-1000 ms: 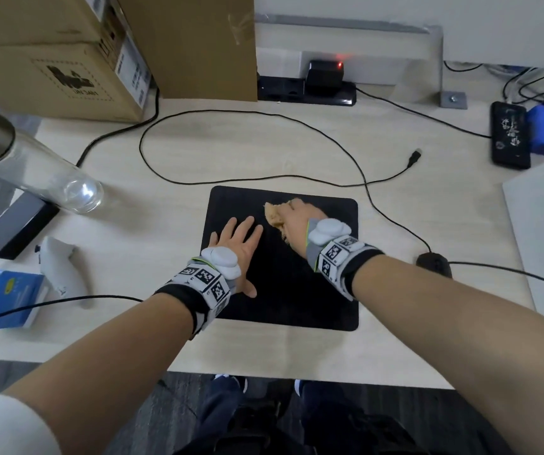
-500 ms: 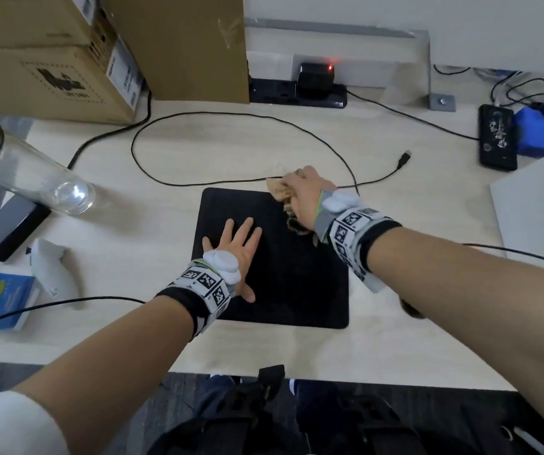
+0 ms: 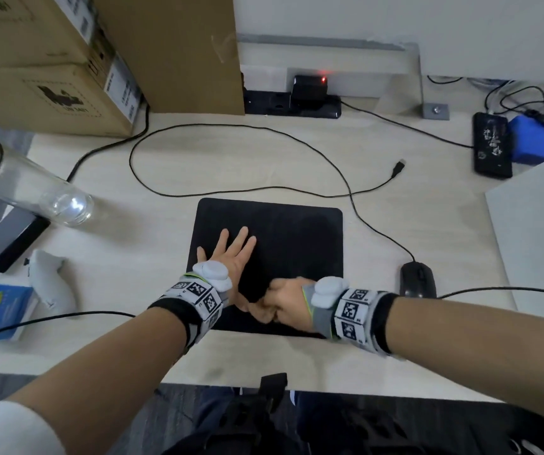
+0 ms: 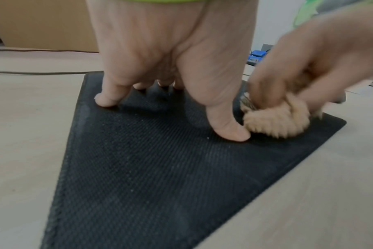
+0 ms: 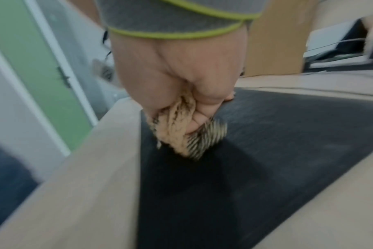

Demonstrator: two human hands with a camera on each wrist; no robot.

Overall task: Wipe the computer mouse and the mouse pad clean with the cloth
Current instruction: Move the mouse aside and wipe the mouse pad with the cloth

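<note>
A pale wood-grain bench (image 3: 264, 159) against a white wall carries the black mouse pad (image 3: 296, 231). The left hand (image 3: 231, 254) presses flat on it, fingers spread; the right hand (image 3: 283, 303) grips the tan cloth (image 4: 275, 121) at its near edge. The mouse (image 3: 417, 280) lies right of the pad. Cardboard boxes (image 3: 50, 60) (print unreadable) stand behind.

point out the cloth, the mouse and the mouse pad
cloth (image 4: 275, 121), left wrist view, its bunched tan pile
mouse (image 3: 417, 280), head view, its black top shell
mouse pad (image 3: 296, 238), head view, its bare centre
</note>
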